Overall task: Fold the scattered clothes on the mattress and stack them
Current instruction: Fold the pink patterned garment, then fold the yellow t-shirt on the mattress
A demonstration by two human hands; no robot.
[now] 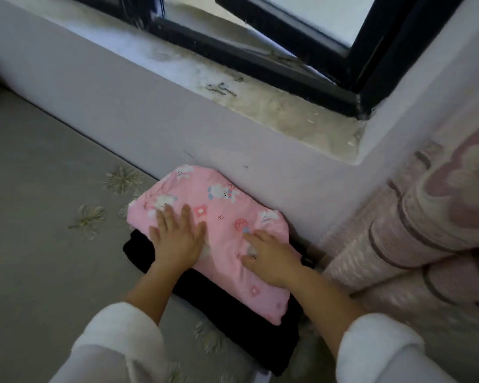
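A folded pink garment (pixel 221 217) printed with white rabbits and flowers lies on top of a folded black garment (pixel 233 316), the stack sitting on the grey mattress (pixel 39 217) against the wall. My left hand (pixel 177 239) presses flat on the pink garment's left part, fingers straight and spread. My right hand (pixel 268 255) rests on its right part, fingers extended toward the left. Both sleeves are white.
A pale wall (pixel 150 111) with a dirty window sill (pixel 274 100) and a dark window frame (pixel 288 64) rises right behind the stack. A rolled pink patterned quilt (pixel 426 230) lies at the right, close to the stack. The mattress stretches to the left.
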